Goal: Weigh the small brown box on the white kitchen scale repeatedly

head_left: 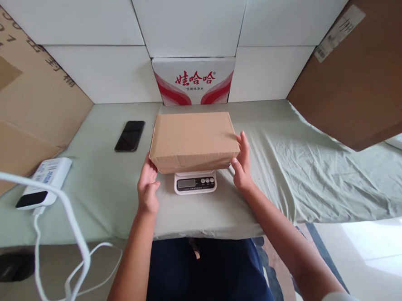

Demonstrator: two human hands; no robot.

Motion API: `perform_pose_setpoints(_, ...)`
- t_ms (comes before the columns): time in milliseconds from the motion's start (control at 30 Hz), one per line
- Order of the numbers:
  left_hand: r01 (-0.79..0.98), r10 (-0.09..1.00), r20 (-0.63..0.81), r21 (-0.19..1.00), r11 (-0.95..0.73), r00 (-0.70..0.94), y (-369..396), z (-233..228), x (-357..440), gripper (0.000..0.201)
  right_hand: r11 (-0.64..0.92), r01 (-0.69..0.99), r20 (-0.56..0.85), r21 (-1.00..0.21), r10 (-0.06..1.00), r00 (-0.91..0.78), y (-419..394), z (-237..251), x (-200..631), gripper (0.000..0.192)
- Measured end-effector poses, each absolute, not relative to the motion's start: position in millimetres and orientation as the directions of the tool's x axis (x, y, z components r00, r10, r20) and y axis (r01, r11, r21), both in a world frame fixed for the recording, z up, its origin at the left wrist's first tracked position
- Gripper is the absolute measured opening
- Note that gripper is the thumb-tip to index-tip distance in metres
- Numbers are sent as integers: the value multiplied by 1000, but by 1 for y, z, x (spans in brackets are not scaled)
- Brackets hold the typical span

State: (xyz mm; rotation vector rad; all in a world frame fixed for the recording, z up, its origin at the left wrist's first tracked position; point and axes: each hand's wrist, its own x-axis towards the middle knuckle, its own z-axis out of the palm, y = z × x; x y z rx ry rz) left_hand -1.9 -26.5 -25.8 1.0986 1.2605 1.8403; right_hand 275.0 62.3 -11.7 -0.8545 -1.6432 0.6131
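Box (195, 136) above the scale (195, 184), held between my left hand (148, 190), grip loosely spread, fingers against the left end, thumb free, and my right hand (242, 169), thumb and fingers parted about the right end. Box-to-scale contact I cannot tell.

Both hands, left (148, 186) and right (243, 164), hold the ends of a closed cardboard box (197, 134) over a white digital scale (195, 183). A black smartphone (130, 136) lies to the left on the green cloth (96, 185); a red-and-white Wahaha water carton (195, 81) stands behind.
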Motion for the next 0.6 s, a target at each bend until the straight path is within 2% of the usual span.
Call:
perform_pose_setpoints(467,-9,882,275,954,-301,-384,-30,-32,-3,82,592,206,574,-779,806,-147,58,-11,273,79)
perform_pose_setpoints(600,10,850,322,937,-350,-416,-28,-16,-3,74,620,196,603,-760,785,-144,59,7,271,76)
